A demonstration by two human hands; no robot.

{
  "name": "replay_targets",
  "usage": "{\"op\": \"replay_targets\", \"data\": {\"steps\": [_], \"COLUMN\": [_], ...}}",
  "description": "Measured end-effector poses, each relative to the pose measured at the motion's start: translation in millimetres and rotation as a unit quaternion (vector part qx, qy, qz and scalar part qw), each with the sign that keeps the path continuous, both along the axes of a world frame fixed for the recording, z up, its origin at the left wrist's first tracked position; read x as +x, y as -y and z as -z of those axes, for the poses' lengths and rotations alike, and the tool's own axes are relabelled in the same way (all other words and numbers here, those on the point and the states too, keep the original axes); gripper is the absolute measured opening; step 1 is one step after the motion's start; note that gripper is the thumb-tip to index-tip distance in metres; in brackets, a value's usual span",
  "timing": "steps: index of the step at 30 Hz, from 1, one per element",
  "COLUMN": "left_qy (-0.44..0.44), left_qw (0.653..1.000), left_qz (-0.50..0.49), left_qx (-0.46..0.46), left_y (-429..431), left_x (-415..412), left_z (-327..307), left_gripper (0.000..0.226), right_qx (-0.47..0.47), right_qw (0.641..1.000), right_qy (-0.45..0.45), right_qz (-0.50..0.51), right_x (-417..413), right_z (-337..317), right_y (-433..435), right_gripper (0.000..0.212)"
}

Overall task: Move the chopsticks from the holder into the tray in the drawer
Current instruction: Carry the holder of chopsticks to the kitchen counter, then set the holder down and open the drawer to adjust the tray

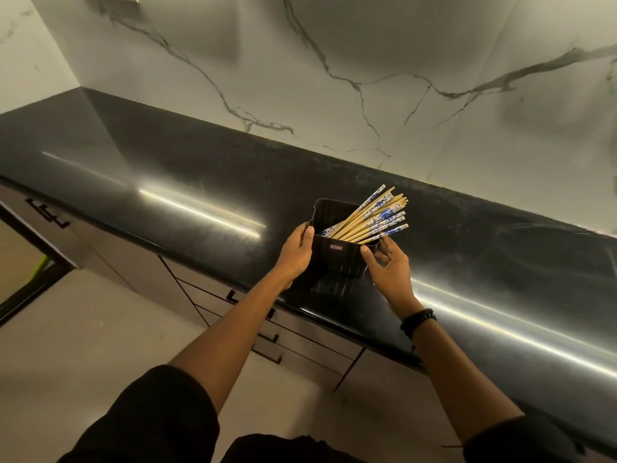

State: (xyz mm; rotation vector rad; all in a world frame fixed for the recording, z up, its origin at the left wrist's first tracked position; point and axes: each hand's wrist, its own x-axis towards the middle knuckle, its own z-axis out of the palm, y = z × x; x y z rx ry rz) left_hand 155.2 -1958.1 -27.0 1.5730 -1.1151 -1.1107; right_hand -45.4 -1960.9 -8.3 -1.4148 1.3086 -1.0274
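Drawer fronts point(300, 332) under the bench point(167, 168), all closed; tray not in view.

Left hand point(295, 252): wrapped on the left wall of the holder point(337, 262), thumb at the rim.

Holder: black, boxy, standing on the bench near its front edge. Small label point(336, 247) on the near face, print too fine to read.

Chopsticks point(370, 217): a loose bundle inside the holder, leaning up and right past the rim. Some plain wood, some with blue-and-white ends. Likely light, stiff and smooth, so apt to slide or fan out if tipped. Best gathered round the middle of the bundle, or carried in the holder.

Right hand point(389, 265): thumb on the near right corner of the holder, fingers curled round its side. Dark bracelet point(418, 320) at the wrist.
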Motion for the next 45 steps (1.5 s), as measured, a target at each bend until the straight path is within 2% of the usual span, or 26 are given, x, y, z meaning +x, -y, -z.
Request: {"op": "replay_targets", "data": {"steps": [6, 11, 13, 16, 17, 20, 25, 31, 35, 41, 45], "left_qy": [0.040, 0.093, 0.097, 0.136, 0.147, 0.201, 0.350, 0.436, 0.478, 0.483, 0.402], "left_qw": [0.999, 0.992, 0.991, 0.983, 0.981, 0.973, 0.918, 0.840, 0.796, 0.832, 0.885], "left_qz": [0.016, 0.025, 0.043, 0.063, 0.070, 0.088, 0.183, 0.279, 0.313, 0.235, 0.188], "left_qx": [-0.018, -0.076, -0.087, -0.104, -0.104, -0.069, 0.026, 0.162, 0.201, 0.138, 0.144], "left_y": [-7.5, -29.6, -42.5, -64.5, -72.9, -95.8, -107.4, -79.8, -69.3, -84.2, -111.8], "left_x": [6.3, 19.2, 27.7, 46.4, 53.7, 76.0, 103.4, 116.3, 117.7, 115.0, 116.9], "left_z": [-7.1, -10.1, -8.7, -5.8, -2.1, 18.6, 65.1, 107.3, 136.3, 161.1, 150.8], "left_gripper": [0.052, 0.050, 0.048, 0.030, 0.024, 0.032, 0.020, 0.034, 0.034, 0.059, 0.083], "right_qx": [0.028, 0.007, 0.005, -0.024, -0.036, -0.061, -0.023, 0.049, 0.055, 0.024, -0.011], "right_qw": [0.997, 0.997, 0.996, 0.995, 0.994, 0.991, 0.986, 0.966, 0.962, 0.962, 0.964], "right_qy": [-0.023, -0.011, -0.035, -0.075, -0.087, -0.118, -0.158, -0.226, -0.243, -0.249, -0.251], "right_qz": [0.075, 0.080, 0.080, 0.069, 0.058, 0.023, -0.051, -0.116, -0.108, -0.110, -0.084], "right_x": [5.2, 20.0, 29.7, 45.3, 50.7, 66.7, 87.8, 99.0, 105.0, 105.3, 105.9], "right_z": [5.5, 10.4, 13.4, 20.3, 23.7, 36.3, 56.0, 74.1, 86.0, 97.3, 102.2], "right_y": [-12.5, -34.0, -46.2, -65.9, -73.3, -93.7, -114.5, -126.1, -127.4, -129.9, -135.8], "right_gripper": [0.070, 0.063, 0.064, 0.059, 0.056, 0.044, 0.028, 0.044, 0.037, 0.033, 0.030]}}
